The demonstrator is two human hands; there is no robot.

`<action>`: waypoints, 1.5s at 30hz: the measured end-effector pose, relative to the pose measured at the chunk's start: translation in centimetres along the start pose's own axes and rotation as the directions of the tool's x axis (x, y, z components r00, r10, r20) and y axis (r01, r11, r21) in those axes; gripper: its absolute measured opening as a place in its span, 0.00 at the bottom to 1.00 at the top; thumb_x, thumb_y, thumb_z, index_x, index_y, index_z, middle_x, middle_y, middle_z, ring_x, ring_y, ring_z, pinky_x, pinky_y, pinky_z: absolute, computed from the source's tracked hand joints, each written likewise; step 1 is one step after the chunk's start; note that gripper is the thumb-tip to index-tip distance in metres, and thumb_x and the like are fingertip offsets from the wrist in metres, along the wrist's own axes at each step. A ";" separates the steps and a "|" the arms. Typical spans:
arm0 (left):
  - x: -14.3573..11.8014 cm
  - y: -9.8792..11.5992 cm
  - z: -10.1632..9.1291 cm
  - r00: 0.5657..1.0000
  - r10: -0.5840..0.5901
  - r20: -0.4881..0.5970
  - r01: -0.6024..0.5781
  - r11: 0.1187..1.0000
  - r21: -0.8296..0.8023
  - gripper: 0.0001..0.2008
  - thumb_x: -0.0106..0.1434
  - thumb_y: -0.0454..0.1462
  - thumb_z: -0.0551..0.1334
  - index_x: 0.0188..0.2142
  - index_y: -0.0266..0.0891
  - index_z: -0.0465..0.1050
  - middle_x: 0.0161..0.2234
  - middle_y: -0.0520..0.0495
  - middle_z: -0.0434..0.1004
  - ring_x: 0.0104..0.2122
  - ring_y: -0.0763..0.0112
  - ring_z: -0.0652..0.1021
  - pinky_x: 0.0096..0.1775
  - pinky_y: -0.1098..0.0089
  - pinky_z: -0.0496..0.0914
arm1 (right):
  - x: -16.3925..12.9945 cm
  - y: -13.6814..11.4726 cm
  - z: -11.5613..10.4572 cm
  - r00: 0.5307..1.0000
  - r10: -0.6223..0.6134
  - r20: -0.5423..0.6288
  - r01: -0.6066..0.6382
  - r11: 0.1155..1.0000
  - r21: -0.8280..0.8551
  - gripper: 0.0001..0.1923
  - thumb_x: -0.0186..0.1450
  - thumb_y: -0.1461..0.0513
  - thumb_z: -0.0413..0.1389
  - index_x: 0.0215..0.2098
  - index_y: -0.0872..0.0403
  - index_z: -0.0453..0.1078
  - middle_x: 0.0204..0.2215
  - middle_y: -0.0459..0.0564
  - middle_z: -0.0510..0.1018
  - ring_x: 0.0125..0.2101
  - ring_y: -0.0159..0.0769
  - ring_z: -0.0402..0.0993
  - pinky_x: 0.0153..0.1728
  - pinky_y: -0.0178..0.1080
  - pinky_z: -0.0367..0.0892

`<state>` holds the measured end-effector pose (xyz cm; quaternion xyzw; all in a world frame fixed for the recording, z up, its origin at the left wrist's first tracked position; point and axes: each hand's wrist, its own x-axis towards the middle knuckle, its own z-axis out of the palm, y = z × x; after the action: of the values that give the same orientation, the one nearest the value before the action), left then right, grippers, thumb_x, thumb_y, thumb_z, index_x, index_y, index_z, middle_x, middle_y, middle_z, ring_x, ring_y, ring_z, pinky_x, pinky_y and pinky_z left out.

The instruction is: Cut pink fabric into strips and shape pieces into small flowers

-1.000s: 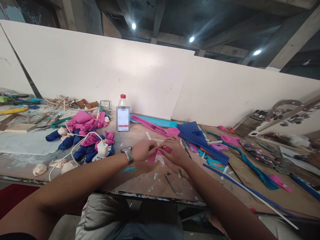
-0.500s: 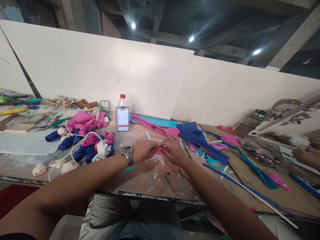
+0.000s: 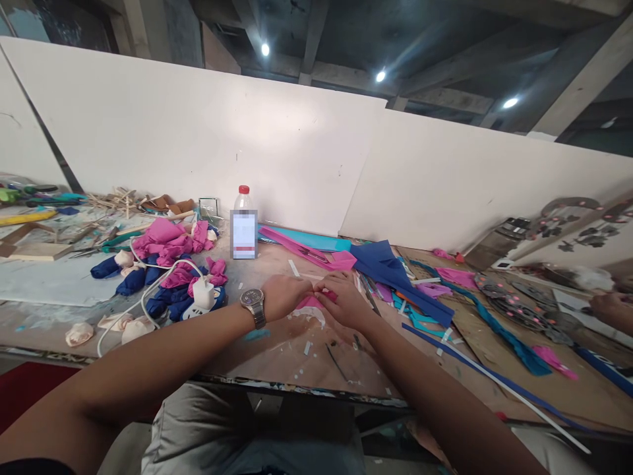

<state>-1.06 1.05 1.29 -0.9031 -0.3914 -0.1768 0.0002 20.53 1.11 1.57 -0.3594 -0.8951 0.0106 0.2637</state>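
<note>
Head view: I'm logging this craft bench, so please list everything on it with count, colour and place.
pink piece: one, pink, pinched between both hands
bottle: one, clear, red cap, by the wall
rolled pieces: many, pink and navy, left of centre
charger: one, white, on that pile
sheets: several, navy, pink, teal, right of the hands
wristwatch: one, silver, left wrist
left hand: on the pink piece
right hand: on the pink piece
</note>
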 end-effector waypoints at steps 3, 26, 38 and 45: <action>0.0 0.0 0.0 1.000 -0.001 -0.004 0.001 1.000 -0.023 0.18 0.74 0.47 0.51 0.38 0.42 0.75 0.35 0.46 0.81 0.35 0.64 0.80 0.33 0.69 0.63 | 0.0 0.0 -0.1 1.000 -0.010 -0.004 0.010 1.000 0.000 0.05 0.69 0.62 0.55 0.36 0.51 0.72 0.35 0.48 0.81 0.41 0.41 0.71 0.45 0.45 0.54; -0.2 0.2 0.3 0.999 0.029 -0.039 -0.032 0.997 -0.074 0.15 0.72 0.44 0.54 0.36 0.42 0.76 0.36 0.48 0.82 0.36 0.65 0.80 0.33 0.68 0.63 | 0.1 -0.6 -0.3 1.000 0.009 -0.010 -0.009 0.997 0.080 0.05 0.65 0.65 0.55 0.31 0.52 0.71 0.30 0.47 0.78 0.37 0.40 0.71 0.45 0.45 0.57; -0.2 0.2 0.5 0.997 -0.008 -0.071 -0.003 0.987 -0.161 0.13 0.71 0.43 0.55 0.37 0.43 0.76 0.34 0.48 0.81 0.35 0.66 0.79 0.34 0.69 0.63 | 0.1 -0.7 -0.3 1.000 0.018 -0.025 -0.017 0.997 0.074 0.05 0.65 0.65 0.56 0.30 0.52 0.70 0.29 0.47 0.78 0.36 0.39 0.71 0.45 0.45 0.57; -0.1 0.4 0.3 0.993 -0.096 -0.065 0.075 0.958 -0.278 0.11 0.67 0.40 0.57 0.31 0.41 0.75 0.27 0.50 0.78 0.29 0.69 0.75 0.32 0.69 0.61 | 0.1 -0.5 -0.5 0.999 0.019 -0.029 -0.018 0.999 0.034 0.05 0.66 0.63 0.57 0.31 0.52 0.71 0.30 0.47 0.79 0.36 0.40 0.71 0.44 0.45 0.56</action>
<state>-0.78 0.75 1.00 -0.8691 -0.4014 -0.2641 -0.1177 20.44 0.73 2.12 -0.3632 -0.8875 0.0231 0.2826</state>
